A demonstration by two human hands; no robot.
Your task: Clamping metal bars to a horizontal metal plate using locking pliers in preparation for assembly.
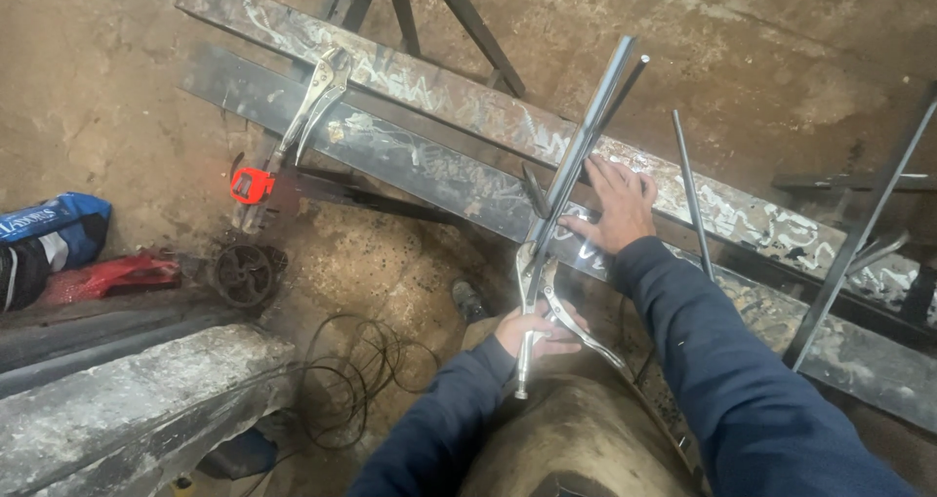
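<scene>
My left hand (pixel 535 329) grips the handles of silver locking pliers (pixel 532 292), whose jaws sit at the edge of a long steel rail (pixel 410 155). A shiny steel tube (pixel 584 136) lies across two parallel rails, with a thin dark rod beside it. My right hand (pixel 615 204) rests flat on the far rail (pixel 488 106), fingers spread, touching the tube's right side. Both arms wear dark blue sleeves.
A second pair of locking pliers (pixel 310 102) clamps the rails at the left. A red tool (pixel 252 185) lies below it. Loose thin rods (pixel 691 194) rest on the rails at the right. Black cable (pixel 361 360) coils on the dirt floor. A concrete block (pixel 137 399) sits lower left.
</scene>
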